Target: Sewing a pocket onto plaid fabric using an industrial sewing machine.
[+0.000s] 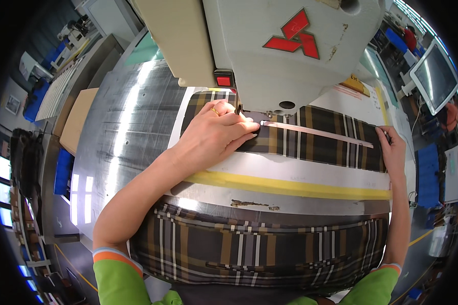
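Observation:
Plaid fabric (320,122) in dark brown, tan and white lies flat under the head of a large sewing machine (290,76). A narrow pale pink strip (315,133) runs lengthwise along it. At the strip's left end, beneath the machine head, my left hand (221,124) is closed, thumb and fingers brought together against the cloth; what lies between the fingertips is hidden. A ring sits on one of its fingers. My right hand (393,150) grips the fabric's right edge, thumb on top.
White paper or board (269,165) edged with yellow tape (290,187) underlies the fabric on a shiny metal table (104,137). More plaid cloth (269,249) drapes over my lap. A red switch (223,80) is on the machine; a monitor (435,76) stands at the right.

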`<state>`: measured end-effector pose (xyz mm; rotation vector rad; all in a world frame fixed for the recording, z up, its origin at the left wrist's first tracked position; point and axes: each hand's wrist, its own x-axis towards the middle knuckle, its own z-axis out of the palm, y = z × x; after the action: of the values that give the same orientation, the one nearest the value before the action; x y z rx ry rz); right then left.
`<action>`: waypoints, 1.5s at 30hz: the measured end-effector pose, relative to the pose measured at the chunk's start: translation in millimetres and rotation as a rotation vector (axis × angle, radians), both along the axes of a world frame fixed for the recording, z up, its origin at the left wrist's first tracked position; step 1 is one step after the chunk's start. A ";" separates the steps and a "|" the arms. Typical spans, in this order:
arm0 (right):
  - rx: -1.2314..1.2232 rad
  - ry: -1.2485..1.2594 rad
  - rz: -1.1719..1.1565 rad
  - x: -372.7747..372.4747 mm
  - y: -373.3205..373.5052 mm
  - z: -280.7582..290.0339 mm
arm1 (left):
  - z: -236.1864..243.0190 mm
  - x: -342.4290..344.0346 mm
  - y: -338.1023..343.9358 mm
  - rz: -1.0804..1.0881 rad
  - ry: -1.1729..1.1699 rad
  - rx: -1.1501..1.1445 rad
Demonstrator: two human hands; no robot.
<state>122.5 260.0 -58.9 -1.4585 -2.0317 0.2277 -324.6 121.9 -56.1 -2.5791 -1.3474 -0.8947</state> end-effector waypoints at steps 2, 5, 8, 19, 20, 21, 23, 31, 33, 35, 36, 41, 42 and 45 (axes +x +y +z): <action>0.021 -0.025 0.001 -2.4 -2.3 -0.9 | 0.8 5.4 -0.8 0.012 0.006 -0.003; 0.072 -0.076 0.008 -1.4 -4.5 -2.8 | 0.0 10.1 -1.3 0.060 0.080 -0.028; 0.089 -0.108 -0.001 1.1 -4.3 -3.4 | -3.7 7.3 -2.3 0.029 0.054 0.023; 0.148 -0.096 0.012 10.2 5.9 -9.3 | -5.8 7.6 -5.5 -0.007 0.007 -0.026; 0.225 -0.192 -0.007 7.2 4.2 -8.5 | -5.2 8.6 -4.7 -0.010 0.004 -0.023; 0.302 -0.289 -0.027 2.2 0.8 -5.8 | -3.7 10.1 -4.0 -0.011 0.025 -0.032; 0.546 -0.445 0.064 -22.8 -7.2 14.6 | -1.1 13.6 -2.0 -0.012 0.048 -0.037; 0.259 -0.205 0.855 -174.3 -54.0 23.3 | -3.4 8.3 -4.2 0.004 0.103 -0.044; 0.336 -0.314 0.905 -179.1 -46.0 14.8 | -2.1 11.1 -4.0 -0.004 0.093 -0.045; 0.352 -0.317 0.903 -176.6 -42.8 15.2 | -3.3 10.5 -4.5 -0.003 0.082 -0.052; 0.369 -0.317 0.898 -176.1 -42.1 15.0 | -4.3 8.8 -4.3 -0.002 0.045 -0.047; 0.407 -0.355 0.896 -180.6 -41.7 16.6 | -8.1 0.9 -8.1 0.019 -0.011 -0.007; 0.415 -0.347 0.907 -181.8 -41.4 19.0 | -7.9 0.7 -8.8 0.026 -0.011 -0.026; 0.386 -0.332 0.892 -181.4 -44.4 16.2 | -6.6 1.4 -10.9 0.033 0.001 -0.033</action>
<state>-58.9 215.7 -42.7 -0.3029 -2.6942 -0.0621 -323.2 110.9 -62.7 -2.5735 -1.4120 -0.8726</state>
